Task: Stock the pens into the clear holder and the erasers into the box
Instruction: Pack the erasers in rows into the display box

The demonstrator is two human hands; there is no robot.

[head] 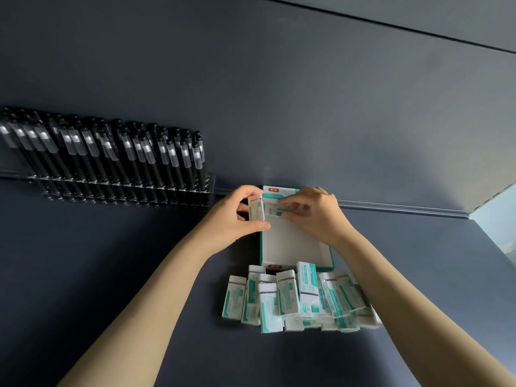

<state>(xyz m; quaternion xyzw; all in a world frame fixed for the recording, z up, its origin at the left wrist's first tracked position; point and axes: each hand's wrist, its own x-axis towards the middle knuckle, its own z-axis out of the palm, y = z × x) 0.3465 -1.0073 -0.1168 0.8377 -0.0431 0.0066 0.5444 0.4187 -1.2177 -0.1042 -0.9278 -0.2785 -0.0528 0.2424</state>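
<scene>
Standing in the clear holder (125, 188) at far left: pens (111, 152). Gripping an upright eraser (256, 209), left hand (237, 216) at the left wall of the box (290, 241); pinching seemingly a second eraser (276, 211) inside, right hand (312, 216). Heaped on the worktop (139, 261) below: loose erasers (298, 297).

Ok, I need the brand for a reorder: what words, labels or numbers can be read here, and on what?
Nothing reads cleanly.
Back red tag on the box: white characters, too blurred to read.
Front red tag on the box: too small to read.
Erasers, green sleeve print: too blurred to read.
Pens, pale labels: too small to read.
</scene>
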